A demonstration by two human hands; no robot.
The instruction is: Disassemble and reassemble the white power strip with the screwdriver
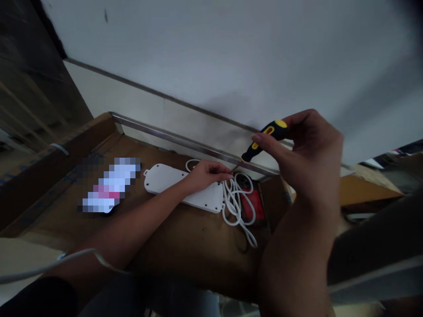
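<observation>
My left hand lies across a white plastic power strip, its fingers together and pressing on the strip near the far edge. My right hand is raised above the surface and pinches a screwdriver with a black and yellow handle. The thin shaft slants down, its tip close to my left fingertips. A loose white cable coils beside the strip's end, over a red object that it partly hides.
Brown cardboard forms the work surface, with a metal strip along its far side against a white wall. A pixelated object lies to the left. Another white cord crosses the foreground above my left forearm.
</observation>
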